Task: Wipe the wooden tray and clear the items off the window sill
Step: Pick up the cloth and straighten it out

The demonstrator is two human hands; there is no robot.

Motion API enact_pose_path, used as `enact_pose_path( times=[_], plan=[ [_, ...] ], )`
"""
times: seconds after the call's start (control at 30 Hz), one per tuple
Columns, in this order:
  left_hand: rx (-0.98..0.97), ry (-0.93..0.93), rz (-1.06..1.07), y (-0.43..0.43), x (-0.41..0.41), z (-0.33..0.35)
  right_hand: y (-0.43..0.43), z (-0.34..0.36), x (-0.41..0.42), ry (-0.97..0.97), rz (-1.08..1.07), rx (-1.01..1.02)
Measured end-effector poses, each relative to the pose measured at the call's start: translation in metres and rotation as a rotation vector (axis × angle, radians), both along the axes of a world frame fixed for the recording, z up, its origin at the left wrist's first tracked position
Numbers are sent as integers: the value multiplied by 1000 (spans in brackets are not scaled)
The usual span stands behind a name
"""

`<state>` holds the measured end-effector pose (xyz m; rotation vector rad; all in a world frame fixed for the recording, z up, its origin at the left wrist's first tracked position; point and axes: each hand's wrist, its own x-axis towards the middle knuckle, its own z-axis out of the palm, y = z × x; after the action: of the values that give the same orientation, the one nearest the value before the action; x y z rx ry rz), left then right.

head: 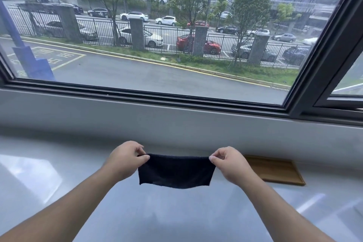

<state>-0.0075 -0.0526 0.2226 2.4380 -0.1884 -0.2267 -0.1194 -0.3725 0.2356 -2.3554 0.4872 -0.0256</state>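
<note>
Left hand (125, 160), right hand (228, 163): each pinches top corner of dark cloth (174, 172), stretched between, hanging above sill (59, 163). Wooden tray (275, 170): flat on sill just right of right hand, bare. Wiping apparently not begun; no other sill items visible.

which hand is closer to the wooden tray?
The right hand. The tray lies just beyond it on the sill, partly hidden behind it. The left hand pinches the opposite corner of the dark cloth, farther away.
</note>
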Motion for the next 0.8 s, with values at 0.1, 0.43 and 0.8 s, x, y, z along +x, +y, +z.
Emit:
enact_pose_path(
  times=[0.1, 0.43, 0.8],
  plan=[
    [-81, 33, 23, -5, -4, 4, 1, -4, -3, -47, -60, 189],
    [-444, 361, 41, -60, -36, 25, 63, 1, 0, -12, -101, 785],
    [-675, 509, -141, -64, -44, 24, 82, -1, 2, -67, 82, 664]
  ],
)
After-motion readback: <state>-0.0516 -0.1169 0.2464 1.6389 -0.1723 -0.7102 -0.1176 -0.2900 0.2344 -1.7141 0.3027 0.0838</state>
